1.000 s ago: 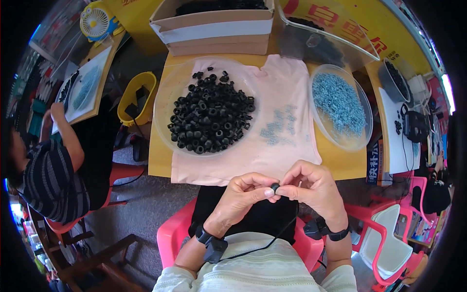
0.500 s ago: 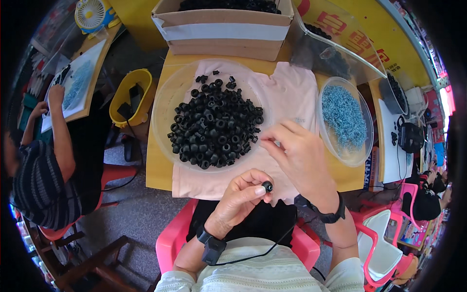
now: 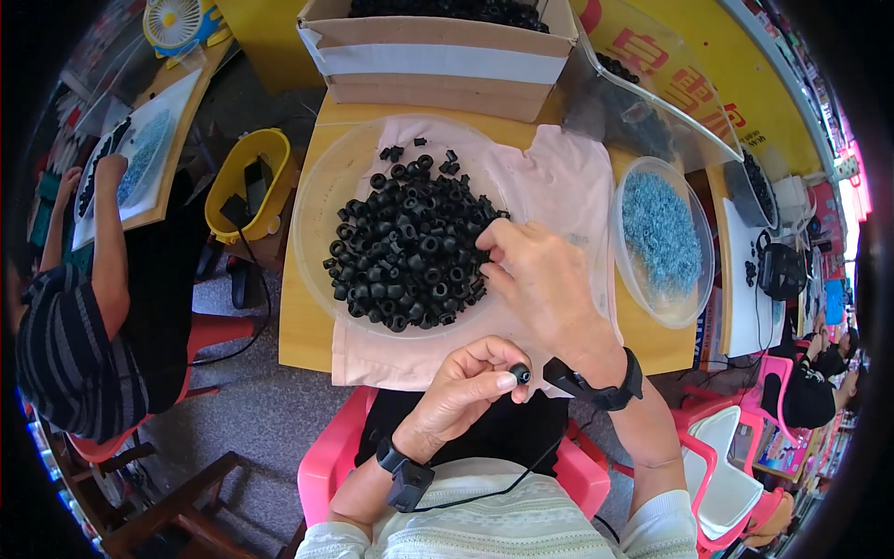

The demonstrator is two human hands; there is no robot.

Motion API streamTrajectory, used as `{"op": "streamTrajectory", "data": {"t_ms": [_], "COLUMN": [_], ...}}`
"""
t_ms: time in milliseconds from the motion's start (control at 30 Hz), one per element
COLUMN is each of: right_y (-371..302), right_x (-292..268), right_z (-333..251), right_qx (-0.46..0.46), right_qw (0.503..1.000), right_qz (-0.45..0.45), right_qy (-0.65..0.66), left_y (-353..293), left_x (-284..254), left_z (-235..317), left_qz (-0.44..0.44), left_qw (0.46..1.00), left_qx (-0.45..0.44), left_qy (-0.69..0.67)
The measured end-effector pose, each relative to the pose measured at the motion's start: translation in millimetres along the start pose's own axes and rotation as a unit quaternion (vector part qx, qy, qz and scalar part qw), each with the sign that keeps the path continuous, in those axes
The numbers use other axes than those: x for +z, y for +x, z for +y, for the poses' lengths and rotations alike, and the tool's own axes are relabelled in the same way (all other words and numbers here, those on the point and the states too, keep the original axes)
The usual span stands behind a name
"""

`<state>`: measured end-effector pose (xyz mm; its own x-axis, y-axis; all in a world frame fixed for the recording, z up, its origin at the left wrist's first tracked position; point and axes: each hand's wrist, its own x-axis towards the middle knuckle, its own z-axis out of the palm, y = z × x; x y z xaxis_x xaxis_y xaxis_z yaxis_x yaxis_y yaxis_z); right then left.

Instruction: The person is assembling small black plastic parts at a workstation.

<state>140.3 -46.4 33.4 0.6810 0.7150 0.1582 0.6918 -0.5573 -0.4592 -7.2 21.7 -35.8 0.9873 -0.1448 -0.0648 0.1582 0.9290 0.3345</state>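
My left hand is closed in front of my lap, pinching a small black ring-shaped piece between thumb and fingers. At the right edge of a heap of black pieces, my right hand has its thumb and forefinger apart, their tips against the heap. Nothing can be made out as held between them. The heap mixes rounded pieces with wide holes and smaller notched ones. It lies in a round, shallow clear tray on a pink cloth.
An oval clear tub of pale blue small pieces stands on the table's right. Behind are a cardboard box and a clear bin with black pieces. A yellow basket is at left, near another person working.
My right hand has moved left from beside the tray to the heap's edge, its thumb and forefinger parting. My left hand has shifted slightly right, still holding the black piece.
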Motion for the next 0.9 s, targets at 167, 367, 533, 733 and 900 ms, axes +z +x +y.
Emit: {"op": "streamTrajectory", "data": {"t_ms": [167, 367, 533, 733, 900], "right_y": [-1.8, -34.3, -94.2, -127.5, -128.6], "right_x": [-13.6, -41.2, -36.6, -11.8, -22.1], "right_z": [-1.6, 1.9, 22.7, 37.3, 29.9], "right_qx": [0.025, 0.048, 0.09, 0.034, 0.042], "right_qw": [0.995, 0.979, 0.98, 0.996, 0.996], "right_qz": [-0.021, -0.025, -0.002, 0.06, 0.044], "right_qy": [0.094, 0.196, 0.18, 0.056, 0.057], "left_y": [0.1, -1.1, 0.6, 0.5, 0.9], "left_x": [1.0, -1.2, -2.0, 0.0, 1.1], "left_z": [0.4, -2.0, -6.3, -8.4, -9.6], "left_qz": [0.001, -0.001, 0.001, 0.029, 0.034], "left_qw": [1.0, 1.0, 0.999, 0.996, 0.994], "left_qx": [0.002, 0.023, 0.042, 0.074, 0.079], "left_qy": [0.014, 0.015, 0.0, 0.049, 0.061]}}
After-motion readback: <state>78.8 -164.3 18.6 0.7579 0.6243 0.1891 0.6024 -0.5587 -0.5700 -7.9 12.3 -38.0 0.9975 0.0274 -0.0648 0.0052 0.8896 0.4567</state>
